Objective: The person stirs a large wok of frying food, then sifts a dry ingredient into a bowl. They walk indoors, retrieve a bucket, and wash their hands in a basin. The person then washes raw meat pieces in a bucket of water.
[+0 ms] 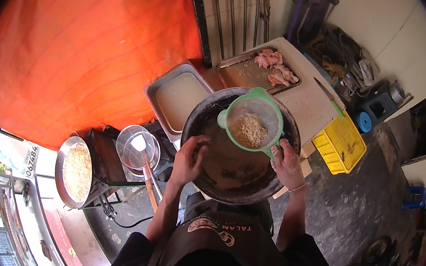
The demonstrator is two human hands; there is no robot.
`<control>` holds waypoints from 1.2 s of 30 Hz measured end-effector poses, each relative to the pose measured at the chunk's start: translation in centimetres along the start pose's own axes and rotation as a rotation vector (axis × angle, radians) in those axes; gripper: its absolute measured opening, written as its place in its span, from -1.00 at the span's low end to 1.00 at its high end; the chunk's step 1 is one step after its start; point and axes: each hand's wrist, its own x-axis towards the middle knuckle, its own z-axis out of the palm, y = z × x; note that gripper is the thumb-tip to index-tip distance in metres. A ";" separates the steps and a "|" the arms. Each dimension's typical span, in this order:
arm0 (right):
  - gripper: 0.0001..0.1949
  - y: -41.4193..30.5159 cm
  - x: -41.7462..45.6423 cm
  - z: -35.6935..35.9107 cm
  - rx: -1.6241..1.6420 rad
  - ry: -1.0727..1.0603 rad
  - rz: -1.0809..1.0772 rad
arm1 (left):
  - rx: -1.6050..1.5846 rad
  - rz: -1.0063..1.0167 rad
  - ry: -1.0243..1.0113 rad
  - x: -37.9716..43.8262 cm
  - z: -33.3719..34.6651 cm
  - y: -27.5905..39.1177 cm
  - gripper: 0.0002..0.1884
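My right hand [289,169], dusted with pale powder, grips the handle of a green plastic sieve [279,111]. Coarse beige crumbs [252,131] lie in a heap on the sieve's mesh. Below the sieve is a large dark round basin [227,184] with a powdery rim and brownish residue inside. My left hand [188,161] is at the basin's left edge, its fingers apart and curved inward over the rim, holding nothing. Whether it touches the rim I cannot tell.
Beyond the basin are a metal tray [239,73] with raw chicken pieces [277,67] and a steel pan [181,98] of cloudy liquid. A knife [329,95] lies near a yellow crate [339,145]. To the left are a wire skimmer [135,155] and a wok [74,170] of bubbling oil.
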 end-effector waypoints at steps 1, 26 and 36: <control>-0.75 0.2 0.1 0.2 -0.028 0.065 0.029 | -0.141 0.022 0.070 0.5 0.1 -0.3 -0.71; -0.83 3.5 -0.1 5.9 0.228 0.025 -0.072 | -0.545 -0.044 0.602 10.4 6.4 1.6 -0.32; -0.78 3.7 0.6 5.1 -0.205 0.213 -0.426 | -0.577 -0.065 0.598 10.4 6.7 2.3 -0.35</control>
